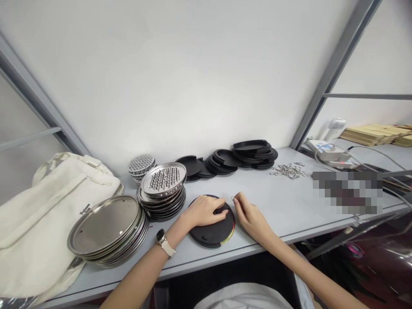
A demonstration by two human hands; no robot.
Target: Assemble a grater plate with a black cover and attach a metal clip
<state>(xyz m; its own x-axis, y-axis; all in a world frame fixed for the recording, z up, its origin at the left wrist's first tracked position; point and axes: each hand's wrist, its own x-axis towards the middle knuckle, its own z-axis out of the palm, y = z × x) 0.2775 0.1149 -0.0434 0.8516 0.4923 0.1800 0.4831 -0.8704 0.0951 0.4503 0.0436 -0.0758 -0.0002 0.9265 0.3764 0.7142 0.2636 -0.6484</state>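
Note:
A black round disc [210, 235] lies on the grey table, with a red, yellow and green strip showing at its right edge. Across its upper part rests my left hand [206, 209], fingers bent against the disc and thumb near the index finger. The undersides of these fingers are hidden. Just right of the disc, my right hand [247, 213] pinches a small metal wire hook [232, 198], only its thin end showing. Behind the hands sit stacked black round trays [254, 148] and a loose pile of small metal hooks [289, 171].
Left of the disc stand a stack of round grater plates [164, 180] and a stack of smooth metal discs [107, 223]. A cream canvas bag [54, 210] lies at the far left. A cable [380, 156], a white device [328, 150] and wooden boards [370, 134] are on the right.

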